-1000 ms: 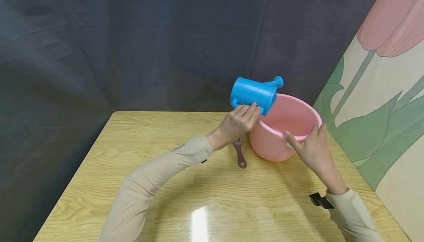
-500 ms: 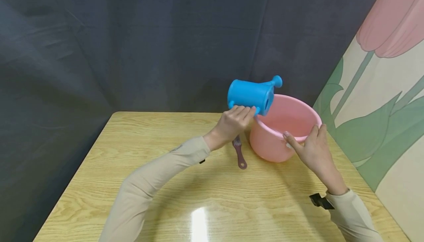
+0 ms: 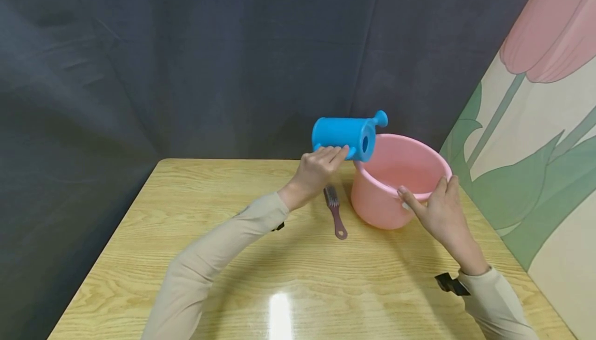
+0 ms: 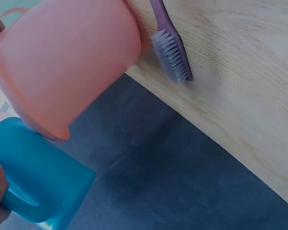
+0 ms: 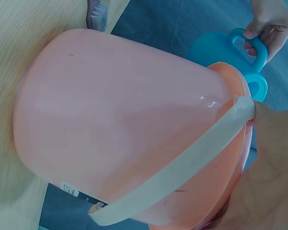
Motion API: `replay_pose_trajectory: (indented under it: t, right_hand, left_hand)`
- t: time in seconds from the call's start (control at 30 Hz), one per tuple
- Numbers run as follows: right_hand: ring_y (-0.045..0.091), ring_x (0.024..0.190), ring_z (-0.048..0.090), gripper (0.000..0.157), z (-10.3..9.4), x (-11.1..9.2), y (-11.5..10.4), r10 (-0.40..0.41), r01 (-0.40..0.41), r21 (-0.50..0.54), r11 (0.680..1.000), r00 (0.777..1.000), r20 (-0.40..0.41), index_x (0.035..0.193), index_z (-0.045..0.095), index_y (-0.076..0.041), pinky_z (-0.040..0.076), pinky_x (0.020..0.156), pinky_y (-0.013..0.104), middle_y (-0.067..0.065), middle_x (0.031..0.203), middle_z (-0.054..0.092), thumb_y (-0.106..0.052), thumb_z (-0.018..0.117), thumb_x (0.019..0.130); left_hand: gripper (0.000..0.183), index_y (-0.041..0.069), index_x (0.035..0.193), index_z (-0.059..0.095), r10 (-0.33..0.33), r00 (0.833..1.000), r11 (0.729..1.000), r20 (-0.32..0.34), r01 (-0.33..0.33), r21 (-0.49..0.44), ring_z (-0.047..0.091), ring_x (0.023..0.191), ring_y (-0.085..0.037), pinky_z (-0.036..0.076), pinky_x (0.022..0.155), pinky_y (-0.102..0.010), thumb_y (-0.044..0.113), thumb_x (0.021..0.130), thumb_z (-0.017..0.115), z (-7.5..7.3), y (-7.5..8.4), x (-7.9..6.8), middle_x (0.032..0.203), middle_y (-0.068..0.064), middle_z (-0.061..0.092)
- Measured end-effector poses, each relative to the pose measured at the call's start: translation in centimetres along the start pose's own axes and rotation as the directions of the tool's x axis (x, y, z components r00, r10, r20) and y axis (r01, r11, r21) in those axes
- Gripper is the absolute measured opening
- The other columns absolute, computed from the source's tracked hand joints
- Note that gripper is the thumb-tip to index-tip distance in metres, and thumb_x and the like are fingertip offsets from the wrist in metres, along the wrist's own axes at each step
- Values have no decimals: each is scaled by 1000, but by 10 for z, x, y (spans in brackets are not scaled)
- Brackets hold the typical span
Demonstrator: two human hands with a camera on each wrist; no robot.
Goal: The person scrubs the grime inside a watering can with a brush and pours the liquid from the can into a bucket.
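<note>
My left hand [image 3: 315, 170] grips the handle of a blue watering can [image 3: 337, 132]. The can lies tipped on its side in the air, its round opening facing right and its spout above, with the mouth end by the left rim of a pink bucket [image 3: 379, 206]. My right hand [image 3: 444, 218] holds the bucket's near right rim, thumb and fingers over the edge. In the right wrist view the bucket's white handle [image 5: 173, 167] hangs down along its side. A purple-handled brush [image 3: 336, 215] lies on the table left of the bucket, bristles [image 4: 170, 53] plainly visible in the left wrist view.
The wooden table [image 3: 209, 288] ends at the back against a dark curtain [image 3: 233, 60]. On the right stands a wall [image 3: 526, 185] painted with tulips, close beside the bucket.
My left hand has drawn the watering can leftward and slightly down, turning its opening more into view. More of the brush shows. My right hand and the bucket have stayed nearly still.
</note>
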State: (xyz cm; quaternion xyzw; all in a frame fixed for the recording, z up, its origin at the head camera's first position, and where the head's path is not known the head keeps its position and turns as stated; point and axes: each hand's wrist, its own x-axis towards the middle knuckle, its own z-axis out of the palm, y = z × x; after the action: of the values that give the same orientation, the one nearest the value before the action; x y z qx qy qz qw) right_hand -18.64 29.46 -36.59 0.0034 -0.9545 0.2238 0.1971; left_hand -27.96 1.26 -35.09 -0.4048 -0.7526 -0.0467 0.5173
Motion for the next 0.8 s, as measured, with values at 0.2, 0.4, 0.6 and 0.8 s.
replay_pose_trajectory:
  t: [0.2,0.4,0.6,0.8]
  right_hand:
    - [55,101,39,94,0,-1,0,-6,6,2,1000,1000,-4,127,27,28,42,81,70,46,127,25,-54,61,94]
    - [54,97,41,89,0,0,0,-14,14,-3,1000,1000,-10,121,31,27,43,78,69,44,123,26,-53,61,94]
    - [53,95,41,91,-1,0,0,-8,8,-2,1000,1000,-8,122,31,27,44,76,68,44,123,26,-54,61,94]
    - [52,92,41,92,0,1,0,-15,15,-4,1000,1000,-11,123,30,28,44,75,68,44,122,27,-53,61,94]
  left_hand:
    - [29,5,119,71,-61,998,996,12,61,-71,71,94,-19,60,69,-29,0,91,69,-1,-4,-4,107,-6,74]
    - [39,3,122,69,-124,991,978,41,130,-164,71,97,-23,58,57,-28,-9,86,63,-3,-9,-8,110,-10,73]
    - [49,1,123,68,-192,980,945,59,201,-259,70,101,-27,56,51,-30,-19,79,59,-4,-13,-11,112,-14,71]
    - [52,0,123,68,-238,969,928,64,247,-279,71,97,-24,56,51,-29,-22,77,59,-2,-16,-17,112,-14,72]
